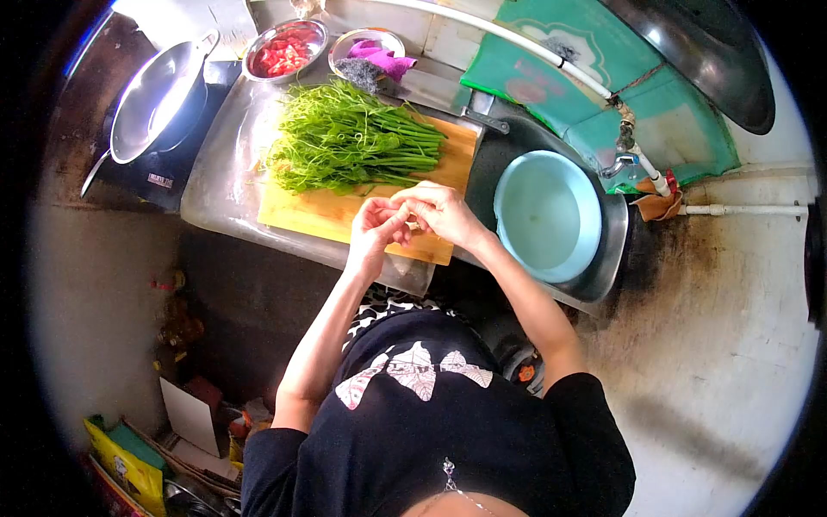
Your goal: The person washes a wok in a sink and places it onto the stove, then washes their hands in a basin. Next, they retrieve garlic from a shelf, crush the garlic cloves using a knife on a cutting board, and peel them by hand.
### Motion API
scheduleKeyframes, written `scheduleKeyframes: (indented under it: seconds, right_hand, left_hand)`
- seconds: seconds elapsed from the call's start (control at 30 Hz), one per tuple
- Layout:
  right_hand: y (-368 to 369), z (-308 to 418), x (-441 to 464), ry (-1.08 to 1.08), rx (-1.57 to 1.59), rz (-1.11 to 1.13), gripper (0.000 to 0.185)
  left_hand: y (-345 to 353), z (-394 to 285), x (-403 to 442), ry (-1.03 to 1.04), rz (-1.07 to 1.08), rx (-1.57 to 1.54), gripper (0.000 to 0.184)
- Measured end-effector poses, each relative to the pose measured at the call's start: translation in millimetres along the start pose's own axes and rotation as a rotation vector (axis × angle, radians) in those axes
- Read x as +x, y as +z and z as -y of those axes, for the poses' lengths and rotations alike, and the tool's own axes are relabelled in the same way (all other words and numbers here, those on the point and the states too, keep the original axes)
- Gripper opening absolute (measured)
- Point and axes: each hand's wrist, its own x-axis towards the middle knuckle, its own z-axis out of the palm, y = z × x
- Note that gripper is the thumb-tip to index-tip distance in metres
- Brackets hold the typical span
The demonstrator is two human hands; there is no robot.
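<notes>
My left hand (379,226) and my right hand (439,211) meet over the near edge of a wooden cutting board (301,207). Fingertips of both are pinched together around a small pale piece (414,226), possibly a garlic clove, mostly hidden by the fingers. Just beyond them on the board lies a big heap of green leafy stems (353,138), cut ends pointing right and curly tips to the left.
To the right, a light blue basin (551,220) with water sits in the sink (613,250) below a tap (622,159). Behind the board stand a bowl of cut red pieces (284,53) and a bowl holding a purple cloth (379,59) and scouring pad. A pan (155,103) rests on the cooker at left.
</notes>
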Motion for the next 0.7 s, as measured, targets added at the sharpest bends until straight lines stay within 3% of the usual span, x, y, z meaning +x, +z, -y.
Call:
scheduleKeyframes:
  seconds: [0.23,0.57,0.63,0.7]
  right_hand:
    - [1,-4,0,0.265,0.314,0.052,0.009]
    - [11,-3,-9,0.194,0.298,0.043,0.006]
    - [22,-10,-9,-0.011,0.323,-0.092,0.006]
    - [25,-3,-15,0.075,0.428,-0.113,0.006]
  left_hand:
    - [-11,-2,-1,-0.033,-0.001,-0.068,0.016]
    - [-18,-15,-2,-0.099,0.121,-0.124,0.013]
    - [-19,-12,-1,-0.115,0.140,-0.139,0.012]
    - [-23,-4,3,-0.091,0.164,-0.206,0.009]
